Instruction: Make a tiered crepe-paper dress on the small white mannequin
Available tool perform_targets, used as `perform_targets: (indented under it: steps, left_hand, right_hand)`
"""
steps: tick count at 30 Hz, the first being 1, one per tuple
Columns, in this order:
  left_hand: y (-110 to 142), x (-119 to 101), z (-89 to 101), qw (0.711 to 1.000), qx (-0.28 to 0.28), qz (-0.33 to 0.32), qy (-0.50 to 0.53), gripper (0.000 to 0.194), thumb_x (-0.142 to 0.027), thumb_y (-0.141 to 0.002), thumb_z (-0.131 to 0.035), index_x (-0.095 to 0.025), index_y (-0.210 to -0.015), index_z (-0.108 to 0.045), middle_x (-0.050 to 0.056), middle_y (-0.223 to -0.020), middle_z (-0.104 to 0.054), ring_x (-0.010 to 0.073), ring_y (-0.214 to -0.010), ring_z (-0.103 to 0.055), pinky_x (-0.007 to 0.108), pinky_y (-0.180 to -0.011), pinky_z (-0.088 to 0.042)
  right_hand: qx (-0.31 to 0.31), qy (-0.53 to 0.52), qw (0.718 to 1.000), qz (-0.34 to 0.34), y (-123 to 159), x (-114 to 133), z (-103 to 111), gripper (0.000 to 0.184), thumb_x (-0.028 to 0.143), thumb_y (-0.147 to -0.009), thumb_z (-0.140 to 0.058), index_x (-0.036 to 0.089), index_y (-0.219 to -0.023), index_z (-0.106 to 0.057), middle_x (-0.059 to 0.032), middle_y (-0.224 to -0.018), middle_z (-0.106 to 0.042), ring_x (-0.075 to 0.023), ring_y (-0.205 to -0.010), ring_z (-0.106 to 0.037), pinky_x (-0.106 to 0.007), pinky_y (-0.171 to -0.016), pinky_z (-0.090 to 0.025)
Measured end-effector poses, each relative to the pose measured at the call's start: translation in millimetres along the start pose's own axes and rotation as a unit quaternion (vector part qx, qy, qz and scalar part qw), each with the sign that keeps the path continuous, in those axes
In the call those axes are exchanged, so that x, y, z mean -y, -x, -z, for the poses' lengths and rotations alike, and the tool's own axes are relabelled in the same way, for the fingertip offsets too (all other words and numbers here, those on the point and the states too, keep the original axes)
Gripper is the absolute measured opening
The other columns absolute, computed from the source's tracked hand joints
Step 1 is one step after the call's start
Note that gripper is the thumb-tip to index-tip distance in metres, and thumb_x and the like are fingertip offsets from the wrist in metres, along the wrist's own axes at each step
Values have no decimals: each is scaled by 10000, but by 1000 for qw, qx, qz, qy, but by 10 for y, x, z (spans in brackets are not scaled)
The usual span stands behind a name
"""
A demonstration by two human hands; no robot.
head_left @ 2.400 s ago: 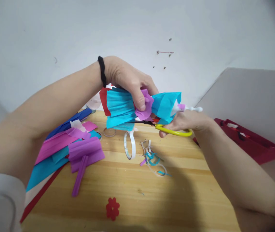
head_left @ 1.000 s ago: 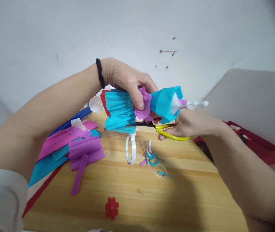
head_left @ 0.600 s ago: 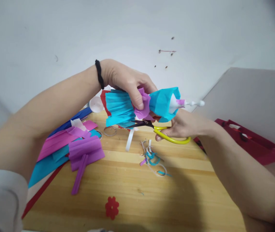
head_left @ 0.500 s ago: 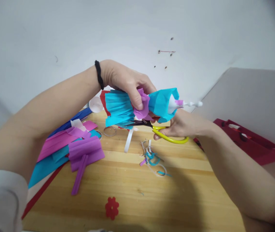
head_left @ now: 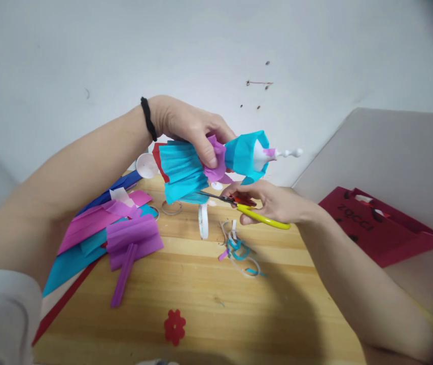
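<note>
My left hand grips a miniature dress form, tilted on its side in the air. It wears a crepe paper dress with a pleated blue skirt, blue top and purple waist, with red showing at the hem. My thumb presses on the purple waist. In my right hand are yellow-handled scissors, pointing left. Their dark blade tips lie at the lower edge of the blue skirt. A white strip is below the skirt. Whether the blades are cutting the paper, I cannot tell.
Crepe paper sheets in purple, pink and blue are piled on the wooden table at left. Cut scraps lie mid-table, a red paper flower in front. A red bag stands right; the wall rises behind.
The dress form and both hands have shifted slightly left in view. My right hand and scissors have come away from the top's underside, leaving a gap; the scissor handles look closer together.
</note>
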State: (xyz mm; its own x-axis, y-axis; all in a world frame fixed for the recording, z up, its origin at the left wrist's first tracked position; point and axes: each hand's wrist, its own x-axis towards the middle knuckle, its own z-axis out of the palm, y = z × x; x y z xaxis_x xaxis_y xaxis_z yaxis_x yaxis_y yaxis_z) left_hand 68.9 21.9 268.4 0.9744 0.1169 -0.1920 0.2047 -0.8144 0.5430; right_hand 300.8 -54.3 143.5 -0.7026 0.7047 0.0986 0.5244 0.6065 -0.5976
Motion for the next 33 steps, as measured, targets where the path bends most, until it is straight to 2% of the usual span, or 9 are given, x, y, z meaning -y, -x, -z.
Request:
perform_targets:
  steps: [4, 8, 12, 16, 20, 25, 27, 30, 33]
  left_hand:
    - [23, 35, 16, 1000, -15, 16, -5, 495, -352, -781, -733, -34, -1158, -691, 21, -1039, -742, 278, -1136, -624, 431, -1093, -400]
    - [32, 69, 17, 1000, -14, 16, -6, 474, -337, -777, -741, -52, -1154, -697, 28, -1071, -747, 239, -1084, -631, 382, -1065, -434]
    - [45, 98, -4, 999, -13, 15, 27, 515, -320, -778, -746, -68, -1222, -684, 49, -1088, -747, 253, -1096, -636, 369, -1070, -427]
    - [57, 128, -26, 999, -17, 22, 35, 517, -362, -756, -757, -92, -1194, -704, 27, -1048, -746, 263, -1111, -640, 337, -1049, -439]
    - [80, 182, -32, 999, -35, 21, 25, 573, -371, -742, -754, -92, -1238, -692, 14, -1112, -735, 271, -1173, -606, 337, -1087, -402]
    - [148, 278, -17, 998, -52, 42, 18, 576, -410, -778, -750, -67, -1236, -683, 52, -1114, -734, 265, -1155, -607, 392, -1112, -385]
    - [159, 300, -8, 997, -54, 62, 7, 545, -396, -792, -744, -35, -1197, -684, 64, -1070, -741, 257, -1091, -621, 435, -1091, -409]
    - [133, 304, 9, 996, -50, 75, -12, 499, -347, -804, -725, -3, -1162, -683, 63, -1029, -748, 247, -1020, -628, 477, -1045, -451]
    - [84, 280, 34, 995, -54, 78, 1, 489, -321, -775, -739, -6, -1147, -692, 39, -1040, -750, 256, -1071, -621, 464, -1081, -419]
  right_hand:
    - [-2, -33, 999, 21, 10, -64, -82, 411, 437, -778, -742, 184, -1058, -579, -13, -888, -536, -142, -737, -484, -279, -668, -449]
    - [-2, -54, 998, 22, 22, -138, -146, 411, 458, -799, -730, 200, -1076, -568, -27, -954, -564, -174, -834, -539, -324, -761, -486]
    - [22, -84, 996, 26, 23, -182, -212, 443, 488, -808, -730, 200, -1095, -556, -50, -1025, -586, -189, -899, -566, -360, -833, -501]
    - [24, -144, 989, 28, 23, -221, -295, 507, 560, -796, -729, 186, -1095, -563, -74, -1066, -599, -205, -952, -581, -377, -881, -491]
    - [16, -163, 986, 34, 67, -274, -365, 510, 582, -803, -716, 182, -1085, -574, -77, -1038, -611, -204, -933, -582, -365, -846, -488]
    - [-32, -185, 982, 17, 215, -326, -442, 495, 614, -799, -709, 190, -1019, -580, -51, -932, -605, -172, -813, -567, -326, -752, -493]
    - [-45, -144, 988, 18, 259, -313, -446, 465, 594, -819, -689, 192, -1029, -585, -53, -927, -614, -177, -806, -573, -331, -748, -496]
    - [-85, -4, 996, 9, 250, -251, -402, 411, 507, -822, -698, 198, -1072, -594, -80, -996, -644, -206, -843, -591, -360, -776, -499]
    - [-133, 130, 983, 2, 168, -178, -335, 373, 425, -811, -705, 195, -1089, -608, -105, -1051, -655, -238, -891, -602, -390, -807, -496]
